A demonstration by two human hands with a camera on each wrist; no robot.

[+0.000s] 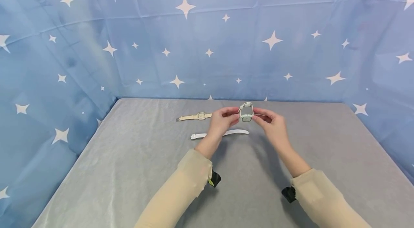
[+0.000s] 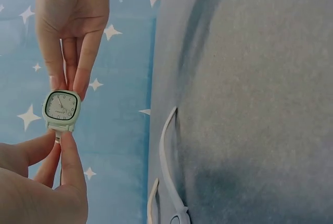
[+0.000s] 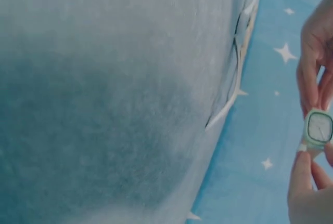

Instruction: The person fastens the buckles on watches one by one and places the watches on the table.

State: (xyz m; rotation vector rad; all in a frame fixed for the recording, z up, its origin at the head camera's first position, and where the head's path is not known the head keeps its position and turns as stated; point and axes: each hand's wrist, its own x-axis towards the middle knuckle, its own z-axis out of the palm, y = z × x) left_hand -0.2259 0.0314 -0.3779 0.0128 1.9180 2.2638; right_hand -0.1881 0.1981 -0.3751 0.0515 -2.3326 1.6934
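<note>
The fingers of the left hand (image 1: 221,124) and right hand (image 1: 272,124) pinch opposite sides of a pale green watch (image 1: 246,118) above the grey bench (image 1: 129,170); the left arm partly hides a white watch (image 1: 237,132) and beige watch (image 1: 201,116).

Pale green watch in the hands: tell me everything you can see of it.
The pale green watch has a rounded-square case that looks like smooth plastic, with a dark ring round a pale dial bearing markings and slim pointers. Its pale strap bends into a loop above the case in the head view; whether it is buckled is too small to tell. The watch is held up off the gray table, dial toward the person, the left hand pinching one side and the right hand the other.
</note>
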